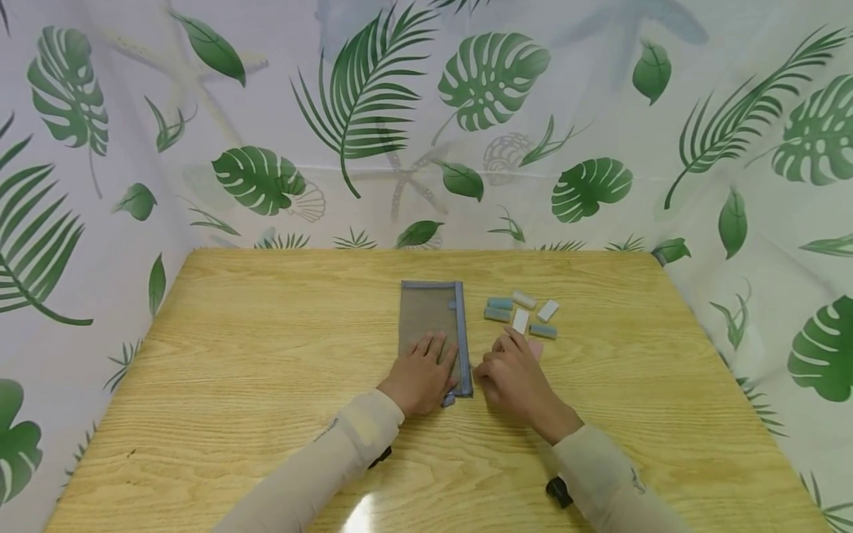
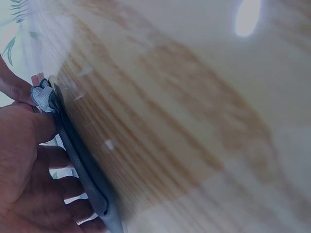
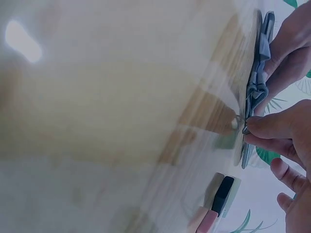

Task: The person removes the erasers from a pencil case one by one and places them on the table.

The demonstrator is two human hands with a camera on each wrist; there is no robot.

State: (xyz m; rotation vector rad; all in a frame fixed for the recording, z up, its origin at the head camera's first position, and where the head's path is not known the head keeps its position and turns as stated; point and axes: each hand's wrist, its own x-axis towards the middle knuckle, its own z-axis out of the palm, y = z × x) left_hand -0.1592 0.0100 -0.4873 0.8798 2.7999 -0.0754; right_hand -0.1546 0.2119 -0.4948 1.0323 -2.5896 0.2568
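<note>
A grey see-through zip pouch (image 1: pixel 426 314) with a blue-grey zipper edge lies flat on the table in the head view. Spread across its near part, my left hand (image 1: pixel 420 376) presses it down with nearly straight fingers. My right hand (image 1: pixel 514 376) is at the zipper side. In the right wrist view, its thumb and index finger pinch a small zipper pull (image 3: pixel 246 127) at the pouch's edge. A blue-grey fabric tab (image 1: pixel 449 400) sticks out at the near end. The left wrist view shows the pouch (image 2: pixel 85 165) edge-on under the left fingers.
Several small eraser-like blocks, including a blue one (image 1: pixel 500 303) and a white one (image 1: pixel 549 310), lie right of the pouch. A pink block (image 1: pixel 536 348) is partly hidden by the right hand. Leaf-patterned cloth (image 1: pixel 400 215) surrounds the wooden table (image 1: pixel 266 333).
</note>
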